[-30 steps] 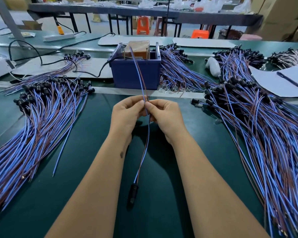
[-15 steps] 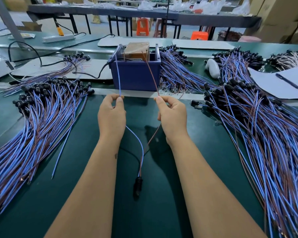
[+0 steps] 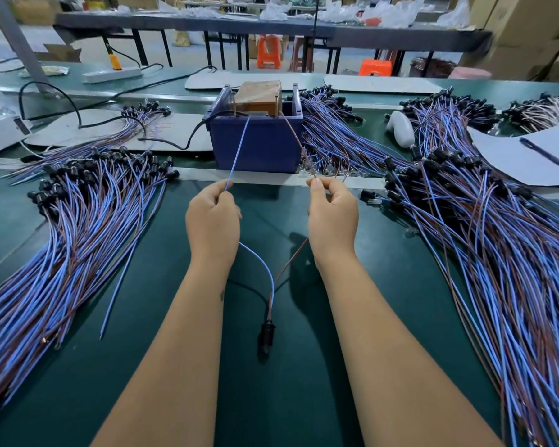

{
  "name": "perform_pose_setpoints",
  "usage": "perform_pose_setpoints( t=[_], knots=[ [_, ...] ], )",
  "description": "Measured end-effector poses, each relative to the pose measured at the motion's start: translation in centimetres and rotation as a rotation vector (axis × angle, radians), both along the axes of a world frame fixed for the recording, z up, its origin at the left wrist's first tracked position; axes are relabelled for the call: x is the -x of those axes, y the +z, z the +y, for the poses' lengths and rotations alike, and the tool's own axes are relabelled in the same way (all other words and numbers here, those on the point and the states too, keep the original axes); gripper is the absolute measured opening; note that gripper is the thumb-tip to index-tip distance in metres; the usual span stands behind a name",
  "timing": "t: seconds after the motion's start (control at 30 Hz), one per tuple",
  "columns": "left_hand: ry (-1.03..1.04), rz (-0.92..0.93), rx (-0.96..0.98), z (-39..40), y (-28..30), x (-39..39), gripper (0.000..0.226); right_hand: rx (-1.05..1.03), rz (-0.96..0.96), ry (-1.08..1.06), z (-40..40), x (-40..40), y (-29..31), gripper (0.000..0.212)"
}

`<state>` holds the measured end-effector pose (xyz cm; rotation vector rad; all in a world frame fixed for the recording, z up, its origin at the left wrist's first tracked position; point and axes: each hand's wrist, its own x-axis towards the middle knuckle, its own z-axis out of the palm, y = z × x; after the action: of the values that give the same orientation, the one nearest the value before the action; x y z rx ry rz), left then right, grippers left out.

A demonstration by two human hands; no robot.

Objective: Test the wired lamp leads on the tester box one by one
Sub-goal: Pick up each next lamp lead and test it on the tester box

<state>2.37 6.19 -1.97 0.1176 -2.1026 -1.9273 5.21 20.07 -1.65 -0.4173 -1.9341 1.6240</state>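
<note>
Lamp holder (image 3: 267,330), black, lying on green bench (image 3: 384,317) between forearms. Blue wire (image 3: 238,150) and brown wire (image 3: 291,260) splitting up from it. Left hand (image 3: 213,221) pinching blue wire, right hand (image 3: 333,217) pinching brown wire, both grips narrow around wire. Wire ends reaching up to tester box (image 3: 258,97) sitting in blue bin (image 3: 259,143). Piles of leads lying on left (image 3: 62,240) and on right (image 3: 497,253). Pen (image 3: 542,152) resting on paper (image 3: 513,162) far right.

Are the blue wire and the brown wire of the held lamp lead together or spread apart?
Spread apart. The left hand pinches the blue wire, the right hand the brown wire; they join only near the black lamp socket.
</note>
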Motion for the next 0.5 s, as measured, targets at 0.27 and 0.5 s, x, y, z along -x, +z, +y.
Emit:
perform_pose_setpoints(
  t=[0.27, 0.5],
  knots=[
    [0.002, -0.036, -0.055, -0.04, 0.03, 0.07, 0.037, -0.048, -0.049, -0.022, -0.02, 0.59, 0.09, 0.019],
    [0.014, 0.002, -0.071, -0.18, 0.56, -0.56, 0.039, -0.093, -0.086, 0.0, -0.07, 0.94, -0.31, 0.019]
  ],
)
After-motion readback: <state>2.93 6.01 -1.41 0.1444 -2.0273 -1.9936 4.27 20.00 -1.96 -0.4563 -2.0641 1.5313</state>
